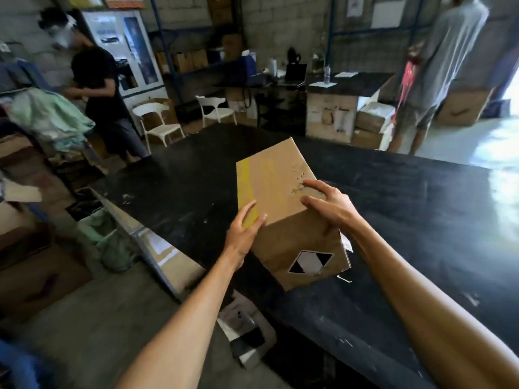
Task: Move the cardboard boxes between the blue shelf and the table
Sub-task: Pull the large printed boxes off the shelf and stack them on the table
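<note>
One cardboard box [276, 189] is in hand, tilted, with a yellow tape strip along its top face and a black-and-white diamond label on the side facing the camera. It sits at the near-left corner of the black surface [393, 220]; whether its base rests fully there or is partly lifted cannot be told. The left hand [244, 231] curls its fingers over the near-left top edge, on the yellow strip, and the right hand [327, 206] spreads over the top and wraps down the near-right corner, so each grip is grasping the box.

By the look of it, this is the step of setting down or picking up at the surface; the frame alone does not settle which. Either way, the next move calls for levelling the box and keeping both hands firm, since it sits close to the corner and could tip off.

Farther out, a blue shelf [196, 51] with more cartons stands against the back wall, two white chairs [160, 122] sit before it, and two other people stand at left and right.
</note>
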